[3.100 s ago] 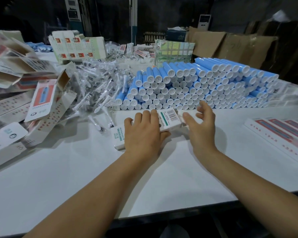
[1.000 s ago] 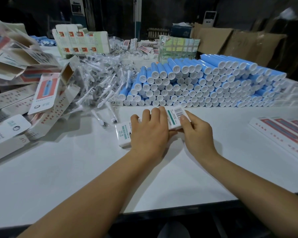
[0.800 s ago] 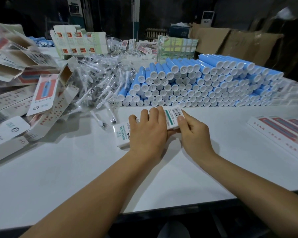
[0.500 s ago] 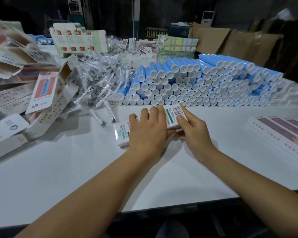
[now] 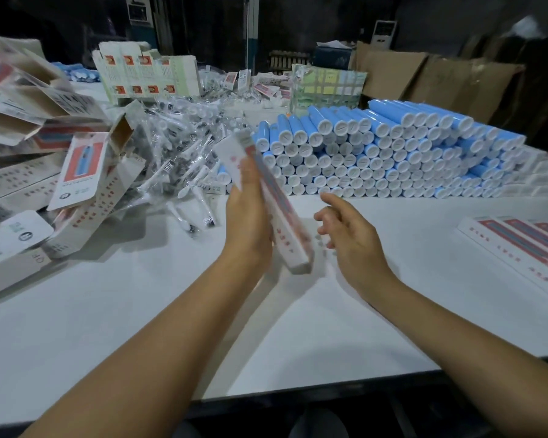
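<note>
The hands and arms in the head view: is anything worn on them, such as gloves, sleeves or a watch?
No. The left hand and right hand are bare: no gloves, rings or watch. The left forearm and right forearm are bare too; no sleeve shows.

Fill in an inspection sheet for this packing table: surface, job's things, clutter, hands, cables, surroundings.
Surface: white table, near edge in view.
Job's things: long white-and-red box, held tilted above the table.
Clutter: blue tubes stacked at the back; bagged brush heads in a heap; open boxes piled on the left; flat boxes in a row at the right.
Hands: left hand grips the box; right hand open beside it, seemingly apart.
Cables: nothing seen.
Surroundings: dim room, cardboard sheets behind the table.
</note>
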A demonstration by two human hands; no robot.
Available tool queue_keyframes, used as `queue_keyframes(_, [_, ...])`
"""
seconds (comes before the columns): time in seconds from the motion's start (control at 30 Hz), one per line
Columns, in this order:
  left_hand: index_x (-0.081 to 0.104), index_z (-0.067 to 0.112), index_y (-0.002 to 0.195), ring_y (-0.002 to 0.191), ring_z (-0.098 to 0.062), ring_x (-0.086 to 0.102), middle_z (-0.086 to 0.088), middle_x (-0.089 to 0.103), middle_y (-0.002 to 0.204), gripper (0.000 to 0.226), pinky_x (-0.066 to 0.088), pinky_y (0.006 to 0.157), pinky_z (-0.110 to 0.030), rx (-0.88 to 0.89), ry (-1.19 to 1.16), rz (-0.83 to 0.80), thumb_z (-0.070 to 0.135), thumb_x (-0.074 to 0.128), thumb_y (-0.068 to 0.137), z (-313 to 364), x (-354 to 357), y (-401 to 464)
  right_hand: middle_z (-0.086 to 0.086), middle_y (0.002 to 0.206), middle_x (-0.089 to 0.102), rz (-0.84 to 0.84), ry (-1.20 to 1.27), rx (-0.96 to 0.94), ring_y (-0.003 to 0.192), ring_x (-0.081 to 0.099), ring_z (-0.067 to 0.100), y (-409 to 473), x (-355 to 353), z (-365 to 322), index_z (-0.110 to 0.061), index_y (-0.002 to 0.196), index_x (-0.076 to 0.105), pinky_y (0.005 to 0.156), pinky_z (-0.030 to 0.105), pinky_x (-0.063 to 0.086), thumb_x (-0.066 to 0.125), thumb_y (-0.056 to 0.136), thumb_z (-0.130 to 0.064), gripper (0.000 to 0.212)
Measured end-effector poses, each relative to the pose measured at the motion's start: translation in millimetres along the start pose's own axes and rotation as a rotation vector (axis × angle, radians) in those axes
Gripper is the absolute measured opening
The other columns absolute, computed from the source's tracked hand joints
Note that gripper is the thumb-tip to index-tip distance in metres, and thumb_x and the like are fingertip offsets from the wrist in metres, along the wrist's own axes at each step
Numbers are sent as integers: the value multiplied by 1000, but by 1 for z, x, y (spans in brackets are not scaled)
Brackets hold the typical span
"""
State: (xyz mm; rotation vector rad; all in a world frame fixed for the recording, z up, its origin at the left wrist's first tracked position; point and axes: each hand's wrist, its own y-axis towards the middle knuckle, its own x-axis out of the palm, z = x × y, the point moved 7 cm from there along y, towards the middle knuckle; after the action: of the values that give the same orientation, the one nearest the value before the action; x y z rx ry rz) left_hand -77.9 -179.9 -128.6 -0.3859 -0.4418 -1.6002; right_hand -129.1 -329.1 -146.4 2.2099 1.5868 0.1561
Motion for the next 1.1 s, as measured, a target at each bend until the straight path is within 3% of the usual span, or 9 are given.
queue_keyframes(0.07, [53,12,126,112,-32,57,-13,62,116,68,44,99,-47,-348,-385,28,67,46,86,-25,-2,5,-16,97,56,-61,-78,-11,83,53,-3,-2,9,-3,-33,121,52,71,11,43,53,85,-37,37])
queue_keyframes(0.17, [44,7,135,113,-41,53,-22,56,120,80,39,102,-56,-527,-608,53,68,52,83,-40,-5,1,-15,107,50,-194,-198,-11,88,51,-9,-8,24,-6,-36,127,48,65,9,46,55,79,-45,50])
queue_keyframes(0.27, [57,5,117,90,-34,64,-17,65,95,69,51,88,-47,-516,-546,77,66,52,84,-46,-5,-4,-12,110,47,-258,-435,-116,100,49,-7,-13,34,-12,-36,135,46,81,6,39,60,75,-49,64])
queue_keyframes(0.37, [62,9,100,67,-27,68,-12,68,74,58,56,66,-36,-505,-477,100,65,52,85,-47,-6,-6,-5,110,45,-270,-530,-151,106,49,9,-13,35,-13,-32,142,42,93,20,40,64,81,-41,65])
queue_keyframes(0.47, [60,10,102,91,-29,65,-15,66,97,56,53,78,-40,-482,-430,68,63,52,86,-47,-3,-6,-4,110,45,-245,-606,-135,108,48,14,-11,33,-10,-31,141,42,96,31,41,60,89,-29,55])
queue_keyframes(0.6, [57,9,120,109,-34,62,-15,65,107,59,49,95,-48,-394,-261,-29,60,44,92,-45,5,-5,-3,112,43,-184,-562,-106,112,45,15,-7,19,-16,-29,140,44,98,29,39,57,90,-21,52])
queue_keyframes(0.87, [57,6,113,77,-24,60,-10,61,96,42,52,71,-39,-357,-97,-92,44,49,95,-45,6,-8,-4,108,43,77,-880,-52,103,46,15,-7,-118,-34,-29,139,46,90,31,38,46,84,-45,57])
queue_keyframes(1.03, [59,8,112,81,-22,60,-9,62,96,39,49,74,-33,-371,-80,-145,41,49,94,-45,8,-11,5,124,45,196,-1431,167,115,38,27,-38,-229,3,-28,136,49,97,37,30,54,91,-39,47])
queue_keyframes(1.1, [61,9,109,84,-21,60,-8,63,97,37,48,80,-31,-381,-77,-150,41,49,94,-45,7,-11,5,124,46,265,-1494,273,116,33,27,-49,-261,14,-30,131,53,96,38,27,55,88,-45,45])
